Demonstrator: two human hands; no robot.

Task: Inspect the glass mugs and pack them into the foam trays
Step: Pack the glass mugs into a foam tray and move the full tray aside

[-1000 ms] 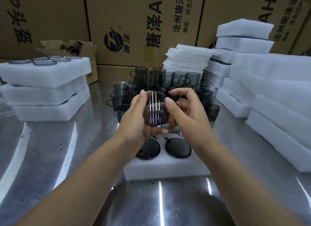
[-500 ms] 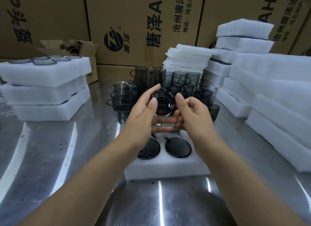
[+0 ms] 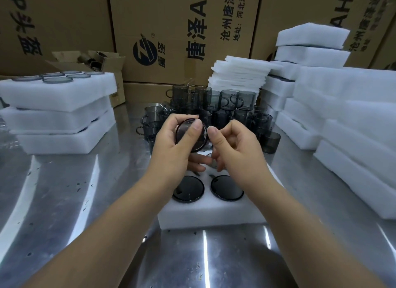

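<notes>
The left hand (image 3: 173, 144) grips the mug (image 3: 188, 137), which is tipped on its side with one round end facing the camera. The thumb lies across that face and the other fingers (image 3: 194, 165) curl round behind and beneath. The right hand (image 3: 235, 146) is just beside it with its fingers curled. Its thumb tip touches the mug's right rim, but I cannot tell whether this hand actually holds the glass. The mug hangs over the far end of the tray (image 3: 214, 214) on the tabletop (image 3: 64, 202). Two packed mugs (image 3: 227, 188) sit in the tray's near holes, and loose mugs (image 3: 233, 101) cluster behind.
</notes>
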